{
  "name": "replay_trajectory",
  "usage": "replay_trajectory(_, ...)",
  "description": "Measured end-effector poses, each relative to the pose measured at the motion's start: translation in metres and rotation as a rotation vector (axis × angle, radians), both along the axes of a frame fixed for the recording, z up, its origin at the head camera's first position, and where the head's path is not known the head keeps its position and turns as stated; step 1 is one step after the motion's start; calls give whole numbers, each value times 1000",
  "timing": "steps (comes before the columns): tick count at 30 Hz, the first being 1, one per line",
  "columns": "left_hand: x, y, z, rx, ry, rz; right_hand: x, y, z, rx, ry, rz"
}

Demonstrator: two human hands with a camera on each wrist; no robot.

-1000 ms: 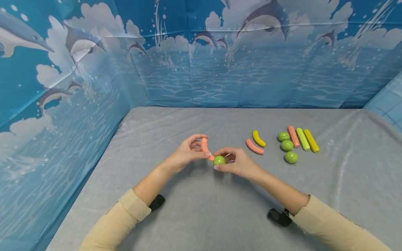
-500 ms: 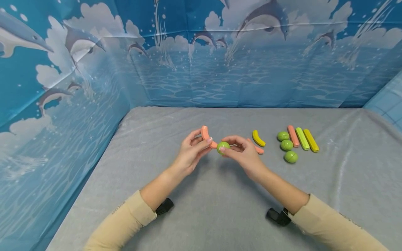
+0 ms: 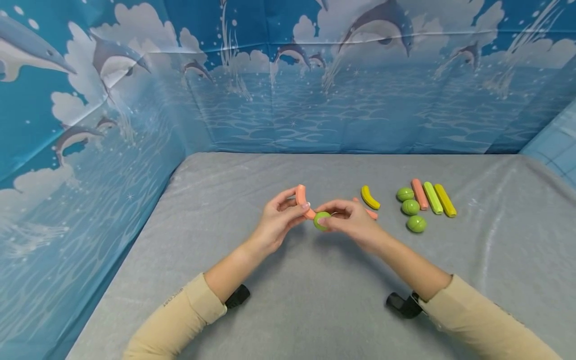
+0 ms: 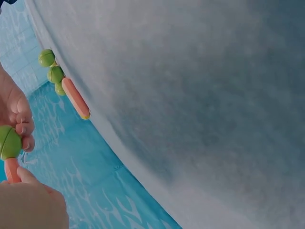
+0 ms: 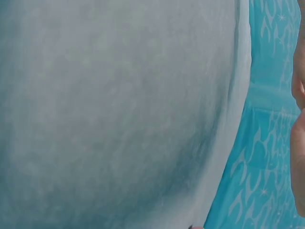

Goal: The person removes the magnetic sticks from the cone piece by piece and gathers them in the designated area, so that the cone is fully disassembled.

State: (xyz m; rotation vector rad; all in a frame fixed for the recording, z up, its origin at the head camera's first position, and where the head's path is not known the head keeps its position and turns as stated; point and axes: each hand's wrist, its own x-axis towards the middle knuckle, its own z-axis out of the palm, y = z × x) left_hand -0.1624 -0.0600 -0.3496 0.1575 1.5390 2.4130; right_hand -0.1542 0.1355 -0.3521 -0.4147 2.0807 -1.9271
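Observation:
Raised over the middle of the table, my left hand (image 3: 280, 218) pinches a curved salmon-pink piece (image 3: 301, 194). The piece's lower end meets a green ball (image 3: 321, 220) with a groove round it, which my right hand (image 3: 353, 221) holds between thumb and fingers. In the left wrist view the pink piece (image 4: 11, 170) touches the green ball (image 4: 9, 142); whether it goes into the ball is hidden. A second curved pink piece (image 3: 371, 214) lies partly covered behind my right hand. Only the edge of the hands shows in the right wrist view.
A curved yellow piece (image 3: 370, 197) lies beyond my right hand. Further right are three green balls (image 3: 410, 207), then a straight pink stick (image 3: 420, 194), a light green stick (image 3: 433, 198) and a yellow stick (image 3: 445, 200). A dolphin-print curtain (image 3: 288, 110) borders the grey table (image 3: 306, 310).
Both hands have risen away from me with the joined pieces, then dipped slightly and shifted right. My right hand now covers part of the pink piece lying on the table.

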Motion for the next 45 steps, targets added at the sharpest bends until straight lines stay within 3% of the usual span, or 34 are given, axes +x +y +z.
replay_trajectory(10, 4, 1, -4, -79, 59, -64, -1, 12, 0, 171, 46, 100)
replay_trajectory(20, 5, 6, -11, -129, -1, -6, 0, 28, -6, 322, 112, 161)
replay_trajectory(27, 1, 11, -12, -166, -28, 40, 5, 58, -7, 400, 115, 114)
replay_trajectory(34, -9, 21, -12, -184, -71, 30, 12, 91, -6, 483, 146, 47)
replay_trajectory(39, -17, 43, -16, -275, -115, 56, 16, 112, -4, 530, 146, 30)
replay_trajectory(45, -26, 67, -27, -475, -54, 55, 18, 129, -2, 616, 123, 10)
